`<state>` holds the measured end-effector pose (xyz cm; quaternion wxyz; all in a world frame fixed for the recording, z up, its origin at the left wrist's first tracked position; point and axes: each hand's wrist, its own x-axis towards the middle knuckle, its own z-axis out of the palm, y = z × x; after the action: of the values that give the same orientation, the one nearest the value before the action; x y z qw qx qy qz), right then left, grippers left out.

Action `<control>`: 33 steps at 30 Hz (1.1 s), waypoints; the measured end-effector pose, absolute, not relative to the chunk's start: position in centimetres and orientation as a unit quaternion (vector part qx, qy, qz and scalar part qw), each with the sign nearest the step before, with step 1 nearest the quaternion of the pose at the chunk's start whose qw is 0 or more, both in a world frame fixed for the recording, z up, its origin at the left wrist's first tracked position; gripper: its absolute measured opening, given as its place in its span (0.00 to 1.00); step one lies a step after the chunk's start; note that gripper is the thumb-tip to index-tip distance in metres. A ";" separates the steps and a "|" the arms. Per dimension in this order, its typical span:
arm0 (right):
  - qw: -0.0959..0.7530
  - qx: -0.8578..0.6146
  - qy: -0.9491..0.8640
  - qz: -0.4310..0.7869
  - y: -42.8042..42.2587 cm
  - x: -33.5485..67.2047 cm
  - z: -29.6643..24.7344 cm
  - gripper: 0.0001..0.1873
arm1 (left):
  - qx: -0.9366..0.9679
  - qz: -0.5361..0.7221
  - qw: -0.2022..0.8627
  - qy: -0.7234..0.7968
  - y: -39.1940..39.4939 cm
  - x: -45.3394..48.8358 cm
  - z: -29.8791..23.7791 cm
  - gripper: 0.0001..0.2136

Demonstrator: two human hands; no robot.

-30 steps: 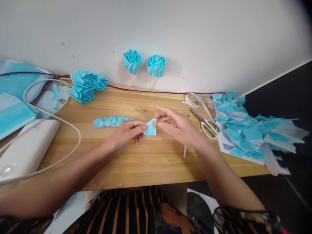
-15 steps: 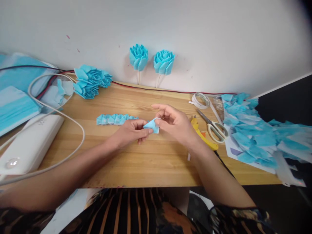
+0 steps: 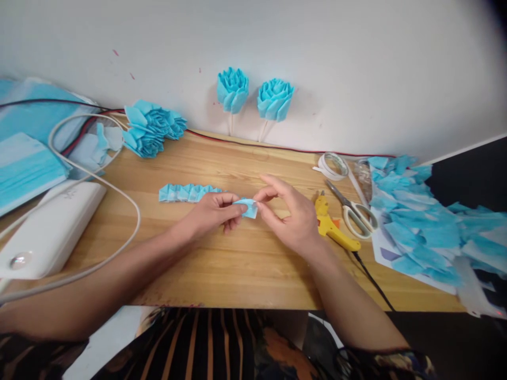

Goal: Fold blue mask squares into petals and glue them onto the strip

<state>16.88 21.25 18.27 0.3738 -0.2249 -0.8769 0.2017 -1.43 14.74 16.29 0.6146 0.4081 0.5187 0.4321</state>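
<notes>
A small folded blue paper piece (image 3: 249, 207) is pinched between both hands over the middle of the wooden table (image 3: 222, 264). My left hand (image 3: 212, 211) grips its left end with thumb and fingers closed. My right hand (image 3: 291, 216) pinches its right end, the other fingers raised. A pleated blue paper strip (image 3: 186, 192) lies flat just behind my left hand.
A yellow glue gun (image 3: 335, 230) with a black cord, scissors (image 3: 354, 211) and a tape roll (image 3: 330, 164) lie right of my hands. Blue paper scraps (image 3: 415, 221) pile at the right. Blue paper flowers (image 3: 152, 126) and two flowers on sticks (image 3: 253, 95) lean at the wall. A white device (image 3: 51, 227) with cable sits left.
My right hand has closed in on the blue piece and now pinches it. The piece has been folded smaller and flatter. The view has shifted, bringing the glue gun into sight.
</notes>
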 end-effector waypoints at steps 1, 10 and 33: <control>0.372 -0.215 -0.884 0.183 21.3 17.0 18.3 0.32 | 0.405 0.434 0.617 0.517 14.7 -1.4 16.2 0.13; 0.371 -0.169 -0.902 0.140 21.6 17.3 18.3 0.34 | 0.395 0.439 0.621 0.516 14.9 -1.5 16.0 0.13; 0.361 -0.205 -0.895 0.164 21.2 16.8 17.4 0.33 | 0.491 0.402 0.565 0.527 14.7 -1.3 16.7 0.13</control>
<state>16.83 21.20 17.44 0.3611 -0.2052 -0.8947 0.1643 -1.28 14.65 16.75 0.5651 0.4912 0.5267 0.4025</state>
